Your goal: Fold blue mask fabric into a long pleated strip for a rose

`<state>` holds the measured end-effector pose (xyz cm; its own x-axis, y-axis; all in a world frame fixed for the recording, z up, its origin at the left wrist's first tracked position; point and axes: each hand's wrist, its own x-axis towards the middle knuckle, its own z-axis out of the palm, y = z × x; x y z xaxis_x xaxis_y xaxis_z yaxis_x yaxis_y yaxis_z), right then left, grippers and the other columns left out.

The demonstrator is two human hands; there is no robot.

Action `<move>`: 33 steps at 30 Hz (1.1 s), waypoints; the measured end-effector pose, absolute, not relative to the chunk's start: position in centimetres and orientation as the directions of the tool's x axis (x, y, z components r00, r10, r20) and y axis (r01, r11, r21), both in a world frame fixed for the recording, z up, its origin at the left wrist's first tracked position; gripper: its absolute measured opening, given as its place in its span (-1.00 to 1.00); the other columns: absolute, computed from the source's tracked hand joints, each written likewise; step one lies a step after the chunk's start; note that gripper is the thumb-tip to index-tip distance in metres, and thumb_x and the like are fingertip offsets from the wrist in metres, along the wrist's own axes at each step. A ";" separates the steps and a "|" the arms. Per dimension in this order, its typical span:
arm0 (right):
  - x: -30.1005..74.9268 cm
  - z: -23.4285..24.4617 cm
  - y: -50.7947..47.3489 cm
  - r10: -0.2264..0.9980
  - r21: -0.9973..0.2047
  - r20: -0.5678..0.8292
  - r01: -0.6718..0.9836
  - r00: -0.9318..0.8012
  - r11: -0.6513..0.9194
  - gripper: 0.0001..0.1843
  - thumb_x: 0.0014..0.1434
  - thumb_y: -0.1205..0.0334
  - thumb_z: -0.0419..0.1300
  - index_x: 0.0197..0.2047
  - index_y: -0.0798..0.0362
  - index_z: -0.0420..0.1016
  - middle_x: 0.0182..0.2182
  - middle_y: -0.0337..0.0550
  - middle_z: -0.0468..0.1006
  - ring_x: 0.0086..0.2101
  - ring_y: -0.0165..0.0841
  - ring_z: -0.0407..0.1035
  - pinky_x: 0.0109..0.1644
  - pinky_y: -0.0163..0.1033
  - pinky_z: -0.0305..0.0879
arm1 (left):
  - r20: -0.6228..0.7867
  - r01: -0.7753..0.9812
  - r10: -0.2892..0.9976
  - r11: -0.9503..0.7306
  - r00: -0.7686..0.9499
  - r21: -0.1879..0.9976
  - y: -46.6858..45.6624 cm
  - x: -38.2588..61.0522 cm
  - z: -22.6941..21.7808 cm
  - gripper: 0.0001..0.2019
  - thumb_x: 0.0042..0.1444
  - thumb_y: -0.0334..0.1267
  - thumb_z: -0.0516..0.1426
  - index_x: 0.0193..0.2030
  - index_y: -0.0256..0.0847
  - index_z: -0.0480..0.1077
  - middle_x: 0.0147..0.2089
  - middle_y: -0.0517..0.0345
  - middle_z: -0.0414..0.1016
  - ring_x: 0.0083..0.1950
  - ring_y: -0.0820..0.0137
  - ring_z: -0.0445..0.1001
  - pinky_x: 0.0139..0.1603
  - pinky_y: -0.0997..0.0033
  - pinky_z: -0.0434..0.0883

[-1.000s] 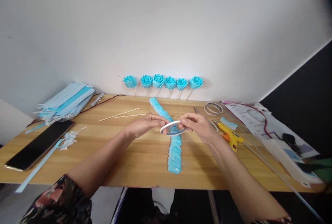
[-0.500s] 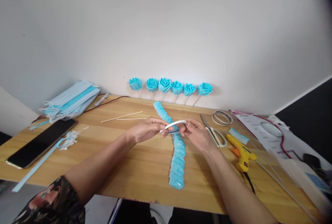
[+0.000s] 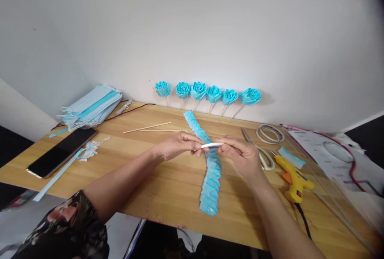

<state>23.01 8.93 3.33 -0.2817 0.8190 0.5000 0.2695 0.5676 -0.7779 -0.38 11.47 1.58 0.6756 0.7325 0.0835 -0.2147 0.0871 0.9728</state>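
Both hands hold a narrow white roll of tape [image 3: 211, 145] between them, seen nearly edge-on above the table. My left hand [image 3: 183, 146] pinches its left side with thumb and fingers. On its right side, the fingers of my right hand [image 3: 238, 153] are closed. Beneath the hands lies a long pleated strip of light blue material [image 3: 211, 183], running from the back toward the front edge; the hands hide part of it. Scissors [image 3: 265, 158] lie beside my right hand, partly covered by it.
Several blue flowers on sticks [image 3: 198, 91] lean against the wall. Stacked face masks [image 3: 91, 107], a phone [image 3: 61, 153] and white scraps [image 3: 88, 151] are at left. Two thin sticks [image 3: 147, 127] lie behind my left hand. A yellow glue gun [image 3: 295, 179] and white rings [image 3: 270, 133] sit at right.
The roll of tape has tilted from showing its opening to nearly edge-on. My right hand has turned and covers more of the scissors. The whole view has shifted slightly.
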 end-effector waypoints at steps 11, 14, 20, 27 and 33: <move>23.0 2.8 9.2 0.742 -0.688 0.594 0.282 -0.311 0.668 -0.77 0.25 0.33 0.23 -0.09 -0.07 0.68 -0.44 -0.27 0.63 -0.45 -0.45 0.49 -0.37 -0.37 0.37 | 0.057 -0.249 0.740 0.152 0.670 0.957 11.5 -0.3 1.7 -0.59 -0.05 0.09 0.38 -0.26 -0.25 0.66 -0.49 0.16 0.45 -0.41 0.50 0.31 -0.30 0.44 0.22; 22.8 3.0 9.0 0.739 -0.685 0.596 0.281 -0.315 0.672 -0.79 0.25 0.32 0.24 -0.11 -0.06 0.68 -0.46 -0.26 0.60 -0.48 -0.45 0.46 -0.41 -0.37 0.34 | 0.055 -0.254 0.740 0.159 0.670 0.954 11.5 -0.2 1.8 -0.58 -0.08 0.10 0.39 -0.31 -0.27 0.65 -0.53 0.17 0.42 -0.42 0.49 0.32 -0.30 0.43 0.22; 22.4 2.8 9.0 0.746 -0.687 0.586 0.295 -0.316 0.665 -0.81 0.26 0.23 0.24 -0.14 -0.04 0.69 -0.47 -0.22 0.60 -0.47 -0.42 0.45 -0.39 -0.32 0.33 | 0.063 -0.244 0.760 0.128 0.647 0.961 11.6 -0.2 1.6 -0.49 -0.13 0.20 0.38 -0.41 -0.32 0.61 -0.51 0.12 0.44 -0.44 0.49 0.31 -0.32 0.43 0.22; 23.6 3.5 9.6 0.837 -0.698 0.449 0.462 -0.313 0.547 -0.64 0.30 0.03 0.16 0.06 -0.05 0.60 0.02 -0.04 0.61 0.02 -0.21 0.49 0.04 -0.13 0.41 | 0.107 -0.329 0.867 0.069 0.487 0.942 12.3 -0.3 0.8 -0.51 -0.08 0.18 0.36 -0.49 -0.31 0.51 -0.53 0.17 0.39 -0.47 0.50 0.28 -0.38 0.45 0.19; 28.6 5.4 8.2 0.982 -0.259 0.182 0.962 -0.044 0.091 -0.61 0.37 0.15 0.01 0.10 0.07 0.55 -0.03 0.11 0.63 -0.06 -0.10 0.52 -0.02 -0.09 0.37 | 0.167 -0.405 0.901 0.010 0.400 0.914 12.7 -0.3 0.8 -0.48 -0.01 0.20 0.32 -0.55 -0.29 0.41 -0.55 0.19 0.32 -0.46 0.48 0.28 -0.36 0.45 0.25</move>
